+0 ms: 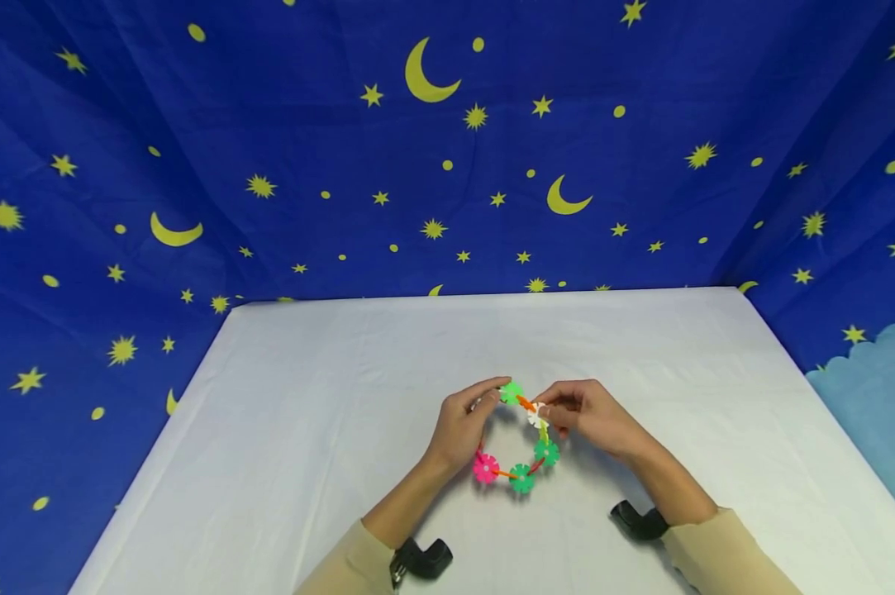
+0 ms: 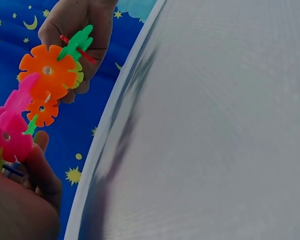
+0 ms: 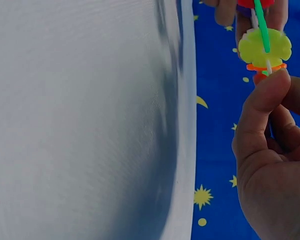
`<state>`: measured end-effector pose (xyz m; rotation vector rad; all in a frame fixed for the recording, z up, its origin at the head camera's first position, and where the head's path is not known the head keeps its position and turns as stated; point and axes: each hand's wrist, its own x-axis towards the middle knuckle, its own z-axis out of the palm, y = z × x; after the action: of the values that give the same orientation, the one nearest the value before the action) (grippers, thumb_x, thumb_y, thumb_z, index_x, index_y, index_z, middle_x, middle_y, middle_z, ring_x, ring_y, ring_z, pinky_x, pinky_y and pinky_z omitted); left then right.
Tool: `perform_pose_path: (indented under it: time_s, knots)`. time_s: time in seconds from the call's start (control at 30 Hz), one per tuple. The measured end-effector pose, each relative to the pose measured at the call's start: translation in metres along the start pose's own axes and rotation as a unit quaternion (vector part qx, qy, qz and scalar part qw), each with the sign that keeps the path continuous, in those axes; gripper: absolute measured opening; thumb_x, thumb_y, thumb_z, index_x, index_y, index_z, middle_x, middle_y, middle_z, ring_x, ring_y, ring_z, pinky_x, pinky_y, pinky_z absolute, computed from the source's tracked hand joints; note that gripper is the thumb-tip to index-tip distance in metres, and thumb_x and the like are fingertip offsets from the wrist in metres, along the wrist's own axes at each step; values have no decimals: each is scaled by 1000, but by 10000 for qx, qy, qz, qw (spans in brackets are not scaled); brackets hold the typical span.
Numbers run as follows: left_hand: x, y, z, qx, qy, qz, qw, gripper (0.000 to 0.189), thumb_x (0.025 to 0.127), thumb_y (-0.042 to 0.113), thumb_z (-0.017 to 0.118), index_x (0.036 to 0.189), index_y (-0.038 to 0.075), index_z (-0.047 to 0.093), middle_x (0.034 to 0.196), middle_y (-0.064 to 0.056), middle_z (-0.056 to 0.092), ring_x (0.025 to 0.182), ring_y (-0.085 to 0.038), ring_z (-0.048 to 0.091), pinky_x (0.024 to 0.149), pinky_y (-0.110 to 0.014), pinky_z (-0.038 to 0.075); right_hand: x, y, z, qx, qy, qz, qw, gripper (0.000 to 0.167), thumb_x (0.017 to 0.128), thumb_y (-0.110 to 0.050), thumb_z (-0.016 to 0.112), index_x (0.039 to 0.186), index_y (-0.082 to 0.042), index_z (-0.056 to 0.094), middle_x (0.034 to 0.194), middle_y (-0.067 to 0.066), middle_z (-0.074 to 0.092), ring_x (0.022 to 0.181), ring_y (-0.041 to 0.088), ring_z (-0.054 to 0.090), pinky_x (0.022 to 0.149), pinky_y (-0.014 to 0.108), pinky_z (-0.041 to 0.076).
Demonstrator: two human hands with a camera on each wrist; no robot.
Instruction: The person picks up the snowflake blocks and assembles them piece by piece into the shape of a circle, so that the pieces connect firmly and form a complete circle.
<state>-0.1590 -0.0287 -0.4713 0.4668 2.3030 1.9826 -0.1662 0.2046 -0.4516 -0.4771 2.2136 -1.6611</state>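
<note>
Notched plastic discs, joined edge to edge, form a ring held a little above the table. On its left side my left hand (image 1: 456,430) grips the ring beside a light green disc (image 1: 511,392). Opposite it, my right hand (image 1: 594,419) pinches the ring near a white disc (image 1: 538,416). Along the lower part run a pink disc (image 1: 486,468) and a dark green disc (image 1: 521,478), with thinner edge-on pieces between. In the left wrist view, a large orange disc (image 2: 47,70) shows between the hands. A yellow disc (image 3: 265,47) sits above the right thumb in the right wrist view. Fingers hide some pieces.
A white cloth covers the table (image 1: 306,397). Blue fabric with yellow moons and stars (image 1: 343,149) hangs behind and at both sides. Black curved devices (image 1: 426,559) are at both wrists, near the beige sleeves.
</note>
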Motion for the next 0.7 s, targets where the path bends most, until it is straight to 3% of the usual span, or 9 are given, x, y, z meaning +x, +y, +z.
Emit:
perform_pose_path:
  time_s: [0.17, 0.37, 0.43, 0.5, 0.6, 0.67, 0.7]
  knots:
    - [-4, 22, -2, 67, -89, -111, 9999, 29, 101, 13, 49, 126, 15, 64, 42, 2, 38, 33, -6, 36, 35, -23, 34, -1, 0, 0, -42, 134, 86, 9999, 17, 95, -12, 59, 106, -1, 67, 81, 16, 63, 62, 24, 57, 57, 42, 51]
    - [4, -5, 2, 176, 126, -136, 9997, 29, 100, 28, 54, 127, 26, 63, 42, -3, 41, 34, -12, 40, 37, -25, 37, 2, 1, -1, -17, 273, 257, 9993, 21, 94, -19, 63, 106, -2, 67, 79, 19, 61, 61, 26, 55, 58, 42, 50]
    - [5, -7, 2, 258, 195, -116, 9994, 30, 99, 30, 54, 127, 28, 63, 57, -4, 55, 34, -13, 41, 37, -27, 38, 3, 2, -1, 38, 303, 352, 9989, 23, 94, -21, 64, 106, -2, 67, 79, 19, 61, 62, 26, 55, 59, 42, 50]
    - [5, -7, 1, 376, 232, -119, 9990, 31, 99, 34, 54, 128, 30, 62, 65, -10, 59, 36, -13, 40, 39, -28, 39, 4, 4, -2, 101, 349, 437, 9984, 24, 93, -21, 65, 107, -2, 67, 79, 19, 60, 62, 25, 54, 59, 42, 50]
    - [7, -7, -3, 590, 324, -218, 9975, 36, 98, 38, 53, 131, 26, 59, 97, -6, 68, 61, -10, 58, 62, -32, 50, 6, 7, -4, 200, 438, 561, 9973, 24, 92, -21, 66, 106, -1, 67, 81, 21, 60, 64, 23, 54, 57, 40, 51]
    - [9, -9, -6, 724, 321, -327, 9963, 41, 97, 42, 52, 133, 22, 56, 96, -5, 69, 83, -11, 62, 80, -38, 49, 6, 9, -4, 223, 488, 644, 9965, 24, 92, -21, 66, 107, -2, 67, 83, 22, 60, 64, 22, 53, 57, 38, 50]
    - [10, -9, -8, 806, 317, -376, 9955, 44, 97, 44, 51, 134, 20, 54, 105, -1, 68, 95, -12, 61, 88, -41, 46, 6, 9, -5, 225, 506, 676, 9962, 24, 92, -21, 66, 106, -1, 67, 84, 23, 60, 65, 22, 53, 56, 38, 50]
